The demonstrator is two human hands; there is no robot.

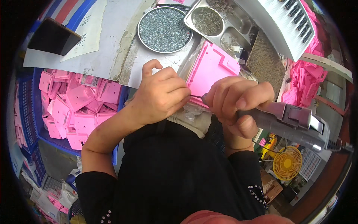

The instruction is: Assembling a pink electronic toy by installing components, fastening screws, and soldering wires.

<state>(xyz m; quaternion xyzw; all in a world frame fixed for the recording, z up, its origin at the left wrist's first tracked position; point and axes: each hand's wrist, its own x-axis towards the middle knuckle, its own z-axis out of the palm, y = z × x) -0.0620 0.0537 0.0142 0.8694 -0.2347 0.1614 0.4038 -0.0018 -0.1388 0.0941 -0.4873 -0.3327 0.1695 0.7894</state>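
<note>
R hand (238, 100) grips grey elec. screwdriver (287, 118), bit (196, 96) pointing at L hand (162, 93), whose fingers are curled; can't tell if it's pinching anything. Pink panel (212, 72) lies just beyond & betw. both hands, near edge partly hidden by R hand.

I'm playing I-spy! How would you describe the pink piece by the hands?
At the top, find the round dish of metal bits. Below and right, by the left hand and right hand, is the flat pink piece. Unlike pink parts heaped in the blue bin, this one lies apart.
</note>
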